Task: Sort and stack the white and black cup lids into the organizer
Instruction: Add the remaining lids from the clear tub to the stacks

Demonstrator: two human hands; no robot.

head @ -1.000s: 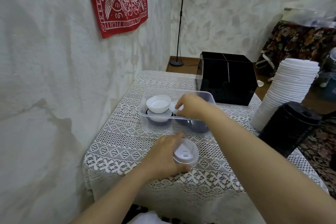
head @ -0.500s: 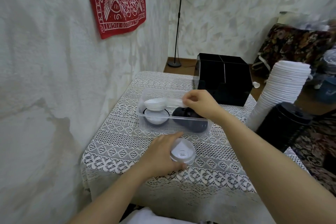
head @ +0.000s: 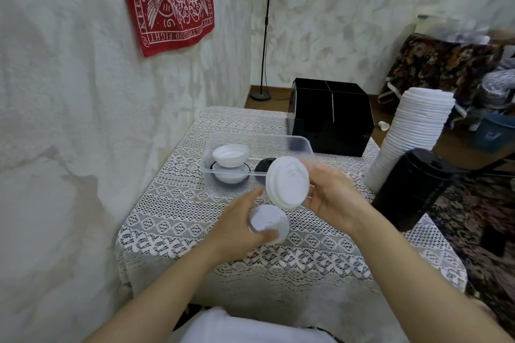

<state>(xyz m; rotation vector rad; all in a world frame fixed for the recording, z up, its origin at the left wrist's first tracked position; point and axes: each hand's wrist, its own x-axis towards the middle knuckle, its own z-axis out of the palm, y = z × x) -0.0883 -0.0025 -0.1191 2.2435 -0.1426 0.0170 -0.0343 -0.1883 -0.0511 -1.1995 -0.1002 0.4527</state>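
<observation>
Moved: white lid out of clear bin, now in right hand, gripped tilted.
Left hand: grips white stack, just below lid.
Organizer: beyond bin, nearer right hand.

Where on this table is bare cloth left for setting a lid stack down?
Bare cloth lies behind the clear tub, left of the black organizer; along the left edge beside the tub; and across the near edge. The right side is crowded by the white lid stack and black lid stack.
</observation>
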